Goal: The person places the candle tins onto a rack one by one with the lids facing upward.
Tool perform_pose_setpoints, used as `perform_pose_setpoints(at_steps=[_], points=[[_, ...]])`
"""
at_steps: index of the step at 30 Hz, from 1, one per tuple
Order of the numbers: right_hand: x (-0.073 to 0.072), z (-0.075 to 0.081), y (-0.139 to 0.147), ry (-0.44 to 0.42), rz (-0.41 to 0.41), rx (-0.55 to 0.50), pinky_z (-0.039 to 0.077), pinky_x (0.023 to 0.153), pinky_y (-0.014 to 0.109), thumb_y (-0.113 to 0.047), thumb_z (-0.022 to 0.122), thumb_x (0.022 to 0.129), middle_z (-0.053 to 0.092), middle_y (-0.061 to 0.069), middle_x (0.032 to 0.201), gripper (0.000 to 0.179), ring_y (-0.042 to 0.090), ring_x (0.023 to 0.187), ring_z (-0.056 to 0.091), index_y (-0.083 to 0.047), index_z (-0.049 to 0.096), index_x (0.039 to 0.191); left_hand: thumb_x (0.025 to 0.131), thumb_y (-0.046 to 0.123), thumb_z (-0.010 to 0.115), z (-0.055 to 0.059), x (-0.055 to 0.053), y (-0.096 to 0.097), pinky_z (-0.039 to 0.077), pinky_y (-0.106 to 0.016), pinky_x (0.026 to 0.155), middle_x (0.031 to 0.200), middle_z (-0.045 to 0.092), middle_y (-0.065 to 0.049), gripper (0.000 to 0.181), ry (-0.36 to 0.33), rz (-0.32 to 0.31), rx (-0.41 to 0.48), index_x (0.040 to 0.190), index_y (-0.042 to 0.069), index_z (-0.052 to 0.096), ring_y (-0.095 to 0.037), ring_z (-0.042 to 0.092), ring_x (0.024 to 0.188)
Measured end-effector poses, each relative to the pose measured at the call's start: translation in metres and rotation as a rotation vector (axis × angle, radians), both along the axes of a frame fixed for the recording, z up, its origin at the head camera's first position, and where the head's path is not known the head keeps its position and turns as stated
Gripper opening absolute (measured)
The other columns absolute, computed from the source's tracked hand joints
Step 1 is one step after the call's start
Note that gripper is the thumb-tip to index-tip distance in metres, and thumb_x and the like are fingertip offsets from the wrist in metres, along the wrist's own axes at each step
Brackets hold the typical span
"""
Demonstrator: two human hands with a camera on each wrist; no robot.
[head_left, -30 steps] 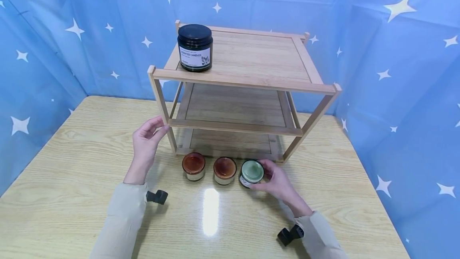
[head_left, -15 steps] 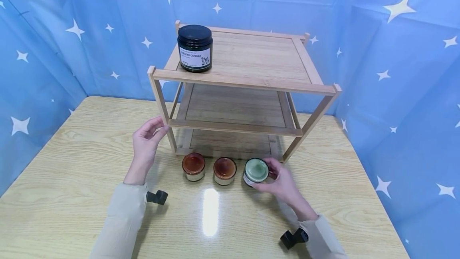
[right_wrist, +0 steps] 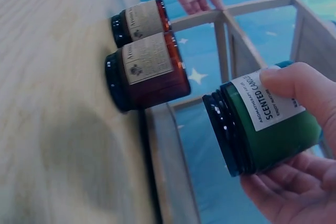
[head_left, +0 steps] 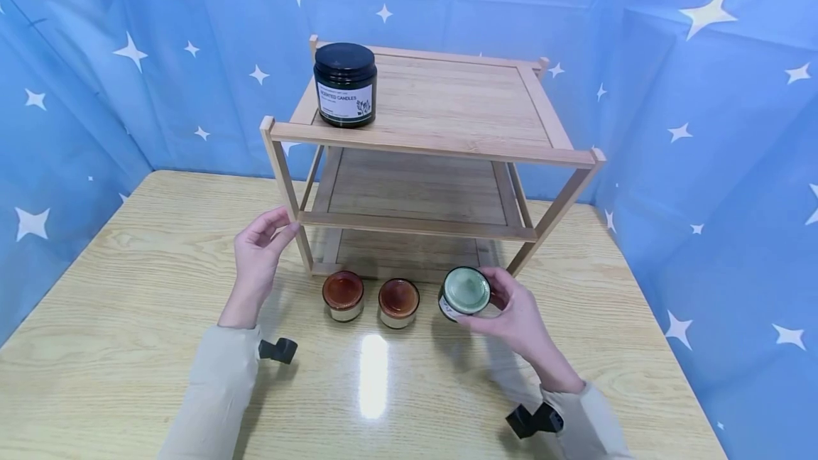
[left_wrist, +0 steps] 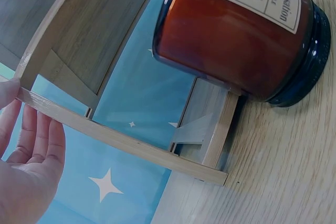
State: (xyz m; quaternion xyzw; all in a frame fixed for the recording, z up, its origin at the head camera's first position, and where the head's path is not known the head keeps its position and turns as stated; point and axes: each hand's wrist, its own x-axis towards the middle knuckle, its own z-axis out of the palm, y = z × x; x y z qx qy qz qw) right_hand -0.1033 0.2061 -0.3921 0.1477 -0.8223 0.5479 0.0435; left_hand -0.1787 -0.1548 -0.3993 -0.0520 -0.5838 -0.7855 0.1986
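Observation:
My right hand (head_left: 516, 314) grips a green scented candle jar (head_left: 465, 291) between thumb and fingers. The jar is upside down, its black lid (right_wrist: 223, 135) facing the table, and its shadow shows it raised off the tabletop in front of the rack. With thumb and fingers my left hand (head_left: 258, 250) pinches the front left post (left_wrist: 79, 119) of a three-tier wooden rack (head_left: 434, 151). Two amber candle jars, one at left (head_left: 343, 291) and one beside it (head_left: 399, 298), stand lid-down on the table before the bottom shelf.
A large dark candle jar (head_left: 346, 84) with a black lid stands upright at the left of the top shelf. The wooden table (head_left: 160, 289) meets a blue star-patterned curtain (head_left: 192, 91) behind the rack and at both sides.
The right hand has lifted the green candle jar off the table and moved it rightward, away from the amber jars. The left hand has stayed on the rack post.

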Motion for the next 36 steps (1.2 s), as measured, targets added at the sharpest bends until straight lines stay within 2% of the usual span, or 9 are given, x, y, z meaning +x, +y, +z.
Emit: perform_pose_setpoints(at_steps=[12,17,23,30,36], points=[[0.004,0.025,0.001,0.053,-0.033,-0.029,0.049,0.084,0.015,0.006,0.083,0.061,0.062,0.013,0.108,0.061,0.006,0.096,0.059,0.002,0.054,0.115,0.081,-0.016,0.059,0.001,0.001,0.0,0.052,-0.018,0.079,0.086,0.067,0.005,0.038,-0.01,0.003,-0.005,0.091,0.018,0.071,-0.008,0.062,0.085],[0.004,0.037,0.002,0.095,-0.056,-0.036,0.049,0.083,0.014,0.01,0.082,0.06,0.061,0.008,0.107,0.063,0.006,0.095,0.059,0.004,0.053,0.115,0.081,-0.017,0.059,0.001,0.0,0.001,0.052,-0.018,0.078,0.085,0.067,0.005,0.038,-0.004,0.001,0.003,0.091,0.018,0.071,-0.008,0.063,0.084],[0.002,0.052,0.003,0.119,-0.036,-0.077,0.05,0.083,0.016,0.017,0.078,0.059,0.061,0.001,0.107,0.065,0.01,0.095,0.059,0.004,0.052,0.117,0.08,-0.019,0.058,0.001,0.0,0.001,0.053,-0.018,0.077,0.085,0.068,0.004,0.04,0.018,-0.007,0.02,0.09,0.017,0.071,-0.008,0.063,0.084],[0.002,0.066,0.001,0.161,-0.028,-0.087,0.05,0.081,0.016,0.019,0.076,0.057,0.061,0.003,0.106,0.063,0.011,0.093,0.059,0.006,0.052,0.114,0.08,-0.02,0.058,0.001,-0.001,0.001,0.053,-0.018,0.078,0.086,0.067,0.004,0.04,0.031,-0.022,0.024,0.091,0.017,0.071,-0.008,0.063,0.085],[0.002,0.08,0.0,0.169,-0.026,-0.11,0.05,0.081,0.016,0.021,0.074,0.058,0.061,0.003,0.106,0.062,0.011,0.091,0.06,0.007,0.051,0.115,0.081,-0.018,0.059,0.001,0.0,0.0,0.052,-0.018,0.078,0.085,0.067,0.005,0.038,0.015,-0.007,0.005,0.091,0.017,0.071,-0.008,0.063,0.084]])
